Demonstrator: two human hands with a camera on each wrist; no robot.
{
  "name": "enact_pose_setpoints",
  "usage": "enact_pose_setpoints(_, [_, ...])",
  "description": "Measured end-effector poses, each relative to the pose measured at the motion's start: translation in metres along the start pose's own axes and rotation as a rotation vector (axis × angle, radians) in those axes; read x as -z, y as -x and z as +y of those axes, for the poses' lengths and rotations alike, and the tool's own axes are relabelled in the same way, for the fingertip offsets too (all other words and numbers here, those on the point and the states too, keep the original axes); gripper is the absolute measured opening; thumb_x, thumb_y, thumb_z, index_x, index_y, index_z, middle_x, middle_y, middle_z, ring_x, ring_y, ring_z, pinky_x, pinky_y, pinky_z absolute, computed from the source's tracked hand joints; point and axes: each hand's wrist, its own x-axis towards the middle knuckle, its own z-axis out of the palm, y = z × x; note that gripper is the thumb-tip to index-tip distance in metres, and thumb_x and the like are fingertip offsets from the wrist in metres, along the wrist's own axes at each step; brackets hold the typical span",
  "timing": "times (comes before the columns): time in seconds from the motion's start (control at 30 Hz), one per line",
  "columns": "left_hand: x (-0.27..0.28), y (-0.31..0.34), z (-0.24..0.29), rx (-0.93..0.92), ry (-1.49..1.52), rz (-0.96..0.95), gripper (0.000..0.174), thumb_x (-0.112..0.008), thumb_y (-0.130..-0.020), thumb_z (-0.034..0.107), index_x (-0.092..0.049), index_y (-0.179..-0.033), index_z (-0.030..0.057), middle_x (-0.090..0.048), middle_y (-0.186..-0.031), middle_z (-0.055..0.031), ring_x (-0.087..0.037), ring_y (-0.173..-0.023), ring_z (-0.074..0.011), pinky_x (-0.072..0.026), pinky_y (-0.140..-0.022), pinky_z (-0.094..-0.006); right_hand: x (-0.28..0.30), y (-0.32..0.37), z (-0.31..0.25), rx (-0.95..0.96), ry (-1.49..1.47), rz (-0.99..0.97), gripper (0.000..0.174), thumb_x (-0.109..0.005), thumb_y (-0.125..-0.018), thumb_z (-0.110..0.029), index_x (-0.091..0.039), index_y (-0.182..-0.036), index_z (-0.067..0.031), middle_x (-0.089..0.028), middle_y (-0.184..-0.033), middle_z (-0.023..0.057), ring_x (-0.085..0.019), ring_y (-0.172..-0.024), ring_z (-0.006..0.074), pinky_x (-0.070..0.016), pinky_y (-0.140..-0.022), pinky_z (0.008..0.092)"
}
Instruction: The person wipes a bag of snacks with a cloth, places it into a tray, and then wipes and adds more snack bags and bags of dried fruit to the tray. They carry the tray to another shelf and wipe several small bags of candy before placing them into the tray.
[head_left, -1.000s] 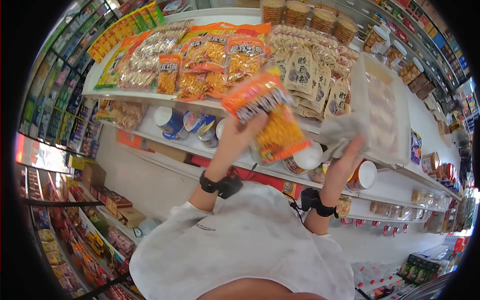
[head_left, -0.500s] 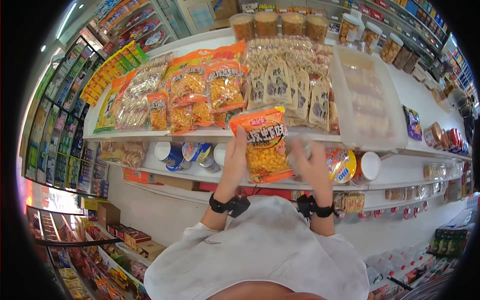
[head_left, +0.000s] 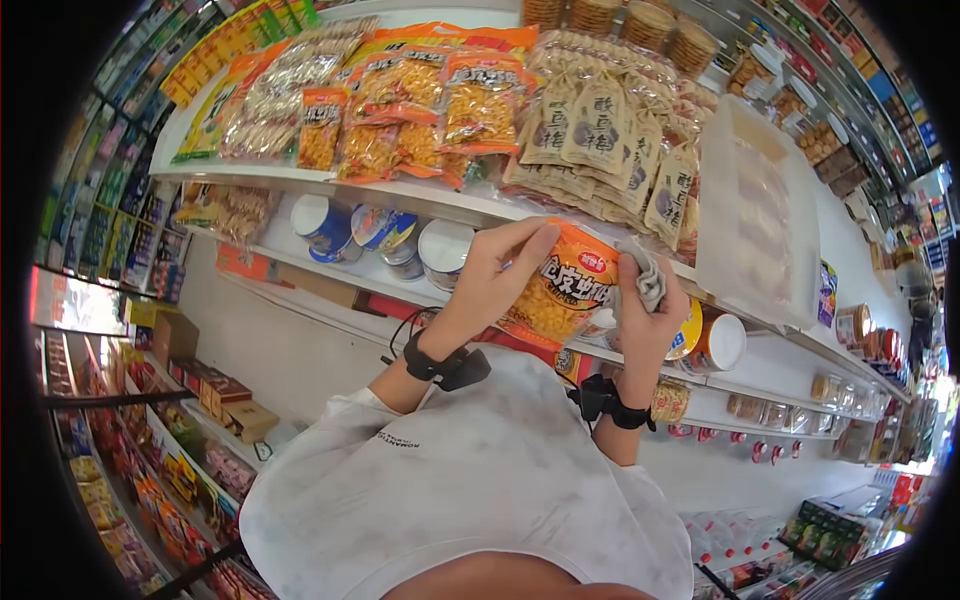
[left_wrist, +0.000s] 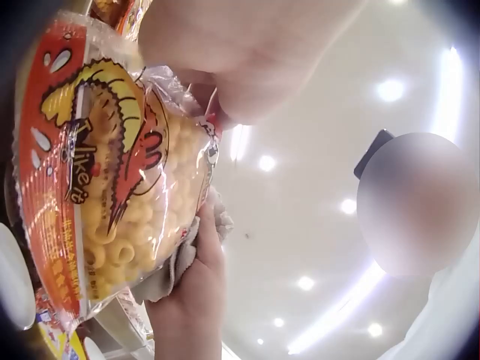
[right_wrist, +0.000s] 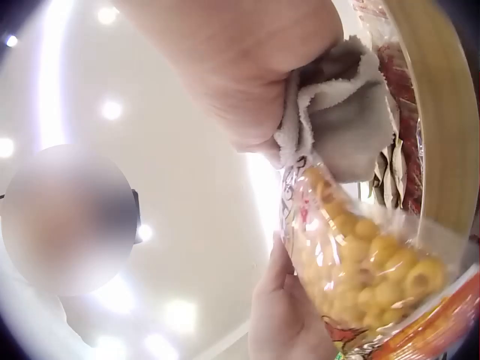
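An orange snack bag (head_left: 563, 285) with yellow puffed pieces is held up in front of the shelf, between both hands. My left hand (head_left: 505, 272) pinches its upper left corner. Bunched in my right hand (head_left: 650, 318) is a grey cloth (head_left: 650, 278), and that hand grips the bag's right edge together with it. The left wrist view shows the bag's shrimp-printed back (left_wrist: 127, 172), with the cloth (left_wrist: 161, 281) at its far side. In the right wrist view the cloth (right_wrist: 349, 120) hangs from my curled fingers against the clear film of the bag (right_wrist: 360, 255).
Similar orange bags (head_left: 400, 85) lie on the top shelf, beside beige packets (head_left: 600, 130) and a translucent bin (head_left: 755, 220). Tubs (head_left: 445, 250) stand on the shelf below. Round jars (head_left: 645, 25) line the back.
The bag was blurred in my left hand, then held upright; now it is tilted. My right hand has come from beside it onto its right edge with the cloth. The head view has shifted.
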Motion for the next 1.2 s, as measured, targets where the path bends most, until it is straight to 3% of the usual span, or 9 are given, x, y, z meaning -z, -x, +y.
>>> enact_pose_setpoints(0.23, [0.013, 0.004, 0.006, -0.103, 0.006, 0.246, 0.031, -0.052, -0.106, 0.014, -0.064, -0.13, -0.0012, -0.071, -0.112, -0.0056, -0.059, -0.097, -0.0045, -0.0483, -0.082, -0.0203, -0.023, 0.008, -0.006, -0.181, -0.249, -0.027, 0.028, -0.073, -0.092, -0.015, -0.065, -0.112, 0.003, -0.066, -0.079, 0.0008, -0.057, -0.071, 0.0068, -0.0474, -0.067, 0.0243])
enact_pose_setpoints(0.33, [0.022, 0.011, 0.002, -0.172, -0.117, 0.371, 0.029, -0.054, -0.105, 0.015, -0.065, -0.127, -0.0003, -0.072, -0.099, -0.0063, -0.058, -0.083, -0.0043, -0.0473, -0.071, -0.0213, -0.028, 0.011, -0.014, -0.223, -0.048, -0.497, 0.033, -0.075, -0.091, -0.015, -0.064, -0.116, 0.0037, -0.07, -0.085, 0.0032, -0.06, -0.074, 0.008, -0.0501, -0.069, 0.0263])
enact_pose_setpoints(0.43, [0.027, 0.021, 0.005, -0.16, -0.085, 0.417, 0.026, -0.057, -0.103, 0.012, -0.067, -0.124, 0.0, -0.074, -0.097, -0.0049, -0.057, -0.079, -0.0034, -0.0471, -0.068, -0.0203, -0.042, 0.014, -0.026, -0.297, -0.15, -0.494, 0.032, -0.077, -0.088, -0.013, -0.065, -0.112, 0.0037, -0.072, -0.089, 0.0052, -0.062, -0.077, 0.0079, -0.0512, -0.072, 0.0262])
enact_pose_setpoints(0.53, [0.039, 0.028, 0.004, -0.083, 0.094, 0.366, 0.025, -0.06, -0.101, 0.011, -0.067, -0.122, -0.0025, -0.073, -0.098, -0.0046, -0.06, -0.085, -0.0041, -0.049, -0.074, -0.021, -0.04, 0.01, -0.026, -0.038, 0.12, -0.475, 0.029, -0.078, -0.086, -0.011, -0.067, -0.108, 0.0036, -0.073, -0.091, 0.0059, -0.063, -0.079, 0.0077, -0.0511, -0.073, 0.0256])
enact_pose_setpoints(0.7, [0.07, 0.038, 0.007, 0.101, 0.198, 0.076, 0.027, -0.066, -0.098, 0.014, -0.067, -0.116, -0.0065, -0.069, -0.092, -0.0014, -0.061, -0.086, -0.0056, -0.0511, -0.076, -0.0241, -0.056, 0.004, -0.03, -0.238, -0.091, -0.239, 0.026, -0.078, -0.088, -0.013, -0.067, -0.107, 0.0002, -0.07, -0.092, 0.0028, -0.061, -0.079, 0.0073, -0.05, -0.069, 0.0254])
enact_pose_setpoints(0.87, [0.091, 0.05, -0.005, 0.12, 0.252, 0.228, 0.028, -0.064, -0.1, 0.015, -0.066, -0.112, -0.0099, -0.07, -0.091, -0.0031, -0.061, -0.086, -0.0048, -0.0517, -0.077, -0.0236, -0.086, 0.0, -0.044, -0.356, -0.056, 0.213, 0.047, -0.064, -0.1, -0.033, -0.054, -0.133, -0.0007, -0.064, -0.117, 0.0103, -0.063, -0.095, 0.0133, -0.0526, -0.076, 0.0284])
enact_pose_setpoints(0.97, [0.102, 0.054, -0.017, 0.12, 0.218, 0.327, 0.029, -0.061, -0.101, 0.015, -0.065, -0.114, -0.0104, -0.071, -0.09, -0.0072, -0.062, -0.084, -0.005, -0.053, -0.074, -0.0251, -0.112, -0.002, -0.058, -0.083, -0.302, 0.163, 0.052, -0.054, -0.104, -0.035, -0.048, -0.142, 0.0003, -0.063, -0.123, 0.0137, -0.063, -0.103, 0.0173, -0.0536, -0.085, 0.03])
enact_pose_setpoints(1.07, [0.105, 0.059, -0.03, 0.066, 0.144, 0.303, 0.028, -0.059, -0.101, 0.013, -0.063, -0.117, -0.0095, -0.07, -0.079, -0.012, -0.063, -0.074, -0.0073, -0.0519, -0.065, -0.0271, -0.145, 0.006, -0.076, 0.234, 0.173, -0.172, 0.049, -0.057, -0.1, -0.026, -0.052, -0.144, -0.0049, -0.047, -0.147, 0.0195, -0.047, -0.134, 0.0343, -0.0356, -0.111, 0.0477])
enact_pose_setpoints(1.2, [0.121, 0.068, -0.028, 0.065, 0.093, 0.214, 0.017, -0.052, -0.099, 0.002, -0.061, -0.105, -0.0103, -0.066, -0.079, -0.0061, -0.061, -0.07, -0.0065, -0.0537, -0.063, -0.026, -0.187, 0.017, -0.068, 0.575, 0.702, -0.547, 0.051, -0.067, -0.09, -0.022, -0.06, -0.141, -0.0178, -0.024, -0.163, 0.0206, -0.011, -0.152, 0.0456, -0.0079, -0.12, 0.0614])
